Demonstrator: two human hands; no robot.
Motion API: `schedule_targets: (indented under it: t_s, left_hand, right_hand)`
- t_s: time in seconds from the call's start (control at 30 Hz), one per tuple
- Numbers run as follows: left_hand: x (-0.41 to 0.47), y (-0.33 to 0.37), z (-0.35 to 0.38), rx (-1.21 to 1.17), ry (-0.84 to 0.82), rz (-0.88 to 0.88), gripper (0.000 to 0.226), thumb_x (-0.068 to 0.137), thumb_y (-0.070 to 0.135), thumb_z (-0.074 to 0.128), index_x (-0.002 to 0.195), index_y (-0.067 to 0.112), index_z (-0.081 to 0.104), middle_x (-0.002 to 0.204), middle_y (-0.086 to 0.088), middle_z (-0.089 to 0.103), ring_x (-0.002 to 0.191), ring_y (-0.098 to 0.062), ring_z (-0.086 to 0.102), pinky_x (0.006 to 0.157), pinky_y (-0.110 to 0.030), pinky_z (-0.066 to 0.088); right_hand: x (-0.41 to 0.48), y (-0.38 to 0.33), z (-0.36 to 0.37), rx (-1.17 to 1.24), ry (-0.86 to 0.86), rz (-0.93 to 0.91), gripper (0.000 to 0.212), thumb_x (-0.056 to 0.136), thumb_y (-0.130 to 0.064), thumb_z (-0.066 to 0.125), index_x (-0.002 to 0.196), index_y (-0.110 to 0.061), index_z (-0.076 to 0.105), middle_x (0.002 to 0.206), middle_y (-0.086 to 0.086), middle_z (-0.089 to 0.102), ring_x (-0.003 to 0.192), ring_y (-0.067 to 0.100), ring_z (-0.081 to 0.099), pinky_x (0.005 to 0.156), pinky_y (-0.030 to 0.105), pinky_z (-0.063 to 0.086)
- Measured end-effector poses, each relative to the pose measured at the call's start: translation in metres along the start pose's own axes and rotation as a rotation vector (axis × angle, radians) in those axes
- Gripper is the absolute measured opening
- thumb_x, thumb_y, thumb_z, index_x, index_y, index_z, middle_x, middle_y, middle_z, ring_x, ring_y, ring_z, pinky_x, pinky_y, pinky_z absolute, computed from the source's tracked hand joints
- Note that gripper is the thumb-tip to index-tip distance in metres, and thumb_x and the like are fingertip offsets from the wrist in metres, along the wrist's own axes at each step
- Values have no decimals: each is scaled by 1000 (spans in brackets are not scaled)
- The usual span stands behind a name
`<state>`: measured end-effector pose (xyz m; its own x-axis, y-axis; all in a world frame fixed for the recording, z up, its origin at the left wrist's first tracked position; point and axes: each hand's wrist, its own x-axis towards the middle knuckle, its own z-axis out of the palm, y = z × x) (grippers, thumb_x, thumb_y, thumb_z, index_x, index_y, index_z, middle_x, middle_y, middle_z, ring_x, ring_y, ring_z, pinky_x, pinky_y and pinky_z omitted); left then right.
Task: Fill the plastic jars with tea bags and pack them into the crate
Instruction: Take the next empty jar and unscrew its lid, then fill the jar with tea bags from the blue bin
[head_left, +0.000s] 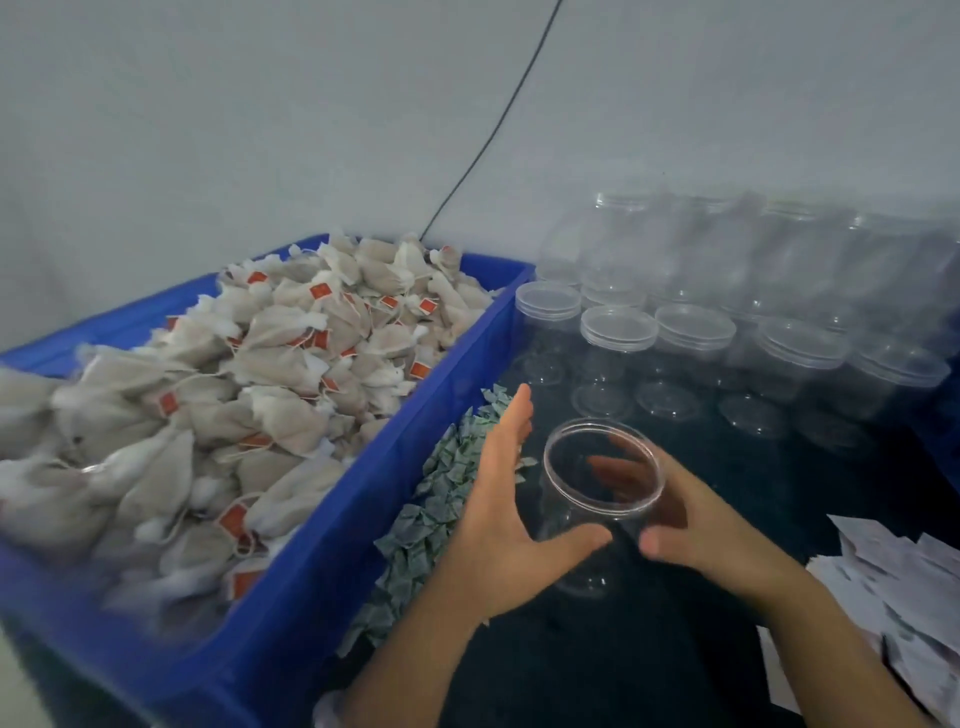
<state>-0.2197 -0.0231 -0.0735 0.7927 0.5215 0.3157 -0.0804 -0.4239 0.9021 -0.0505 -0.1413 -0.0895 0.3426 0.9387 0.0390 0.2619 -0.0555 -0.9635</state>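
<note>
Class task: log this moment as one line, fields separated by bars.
right hand: grips jar | left hand: open beside it | jar: lidless, empty | tea bags: in blue crate

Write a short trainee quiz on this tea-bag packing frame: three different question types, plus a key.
1. True or false: the jar between the hands already holds tea bags.
2. Whose fingers curl round the jar? A: left hand. B: right hand.
3. Fill in: the tea bags lie heaped in a ___ crate.
Key: 1 false; 2 B; 3 blue.
</note>
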Motion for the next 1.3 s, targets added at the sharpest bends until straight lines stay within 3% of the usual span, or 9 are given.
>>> schedule_targets:
  t_s: [0.13, 0.23, 0.33, 0.43, 0.67, 0.83, 0.97, 1.13, 1.3]
  left_hand:
    - [-15, 67, -53, 354, 21, 88, 55, 74, 67, 51, 126, 62, 34, 128, 48, 35, 119, 31, 26, 90, -14, 39]
    - [18, 94, -108, 748, 66, 88, 37, 83, 58, 45, 117, 46, 54, 109, 35, 53, 101, 19, 47, 78, -12, 35]
    - [69, 74, -148, 1168, -118, -344, 31, 91, 39, 55, 113, 18, 62, 106, 7, 62, 97, -14, 57, 89, -34, 48]
    - [84, 36, -158, 1440, -379, -695, 39, 86, 40, 65, 112, 12, 60, 98, 1, 60, 94, -19, 57, 89, -32, 48]
    - [90, 11, -177, 1285, -253, -515, 17, 79, 25, 73, 92, 17, 67, 96, 0, 64, 88, -17, 60, 79, -31, 50]
    - [85, 20, -176, 594, 150, -47, 24, 82, 16, 69, 94, 34, 57, 75, 12, 57, 59, 1, 51, 59, -21, 42]
    - [77, 39, -141, 60, 57, 134, 18, 84, 11, 69, 92, 27, 67, 87, 17, 67, 65, 1, 63, 59, -16, 53]
    - [75, 30, -111, 385, -249, 120, 15, 78, 35, 70, 92, 30, 70, 90, 19, 67, 86, 8, 62, 78, -13, 52]
    - [95, 0, -155, 836, 28, -123, 26, 93, 31, 55, 115, 20, 63, 113, 6, 64, 105, -10, 59, 94, -30, 48]
  right_hand:
    - [9, 10, 32, -117, 47, 47, 126, 31, -41, 94, 139, -38, 27, 136, -12, 48, 127, 3, 47, 103, 27, 43]
    - [10, 10, 44, -103, 169, -14, 111, 33, -45, 95, 128, -44, 37, 129, -18, 53, 118, -1, 53, 93, 19, 44]
    - [10, 6, 57, -2, 231, -98, 100, 34, -47, 92, 121, -52, 43, 121, -19, 58, 110, -7, 57, 85, 13, 48]
    - [10, 2, 77, 48, 210, -191, 93, 37, -52, 92, 117, -65, 47, 121, -28, 58, 116, -3, 56, 89, 15, 50]
    - [29, 0, 98, 145, 263, -270, 86, 45, -43, 93, 114, -68, 48, 123, -26, 60, 114, 1, 60, 83, 12, 50]
    - [39, 8, 113, 194, 354, -289, 91, 49, -32, 88, 126, -47, 43, 122, -23, 60, 117, 6, 59, 88, 14, 48]
    - [37, 10, 116, 115, 357, -301, 89, 52, -32, 88, 127, -51, 43, 122, -30, 57, 116, -6, 55, 87, 4, 42]
    - [36, 11, 118, 92, 374, -348, 94, 50, -35, 89, 132, -39, 43, 127, -24, 56, 122, 0, 53, 93, 10, 42]
    - [32, 9, 117, 46, 409, -382, 89, 52, -37, 87, 122, -69, 40, 122, -32, 55, 119, -5, 52, 90, 7, 42]
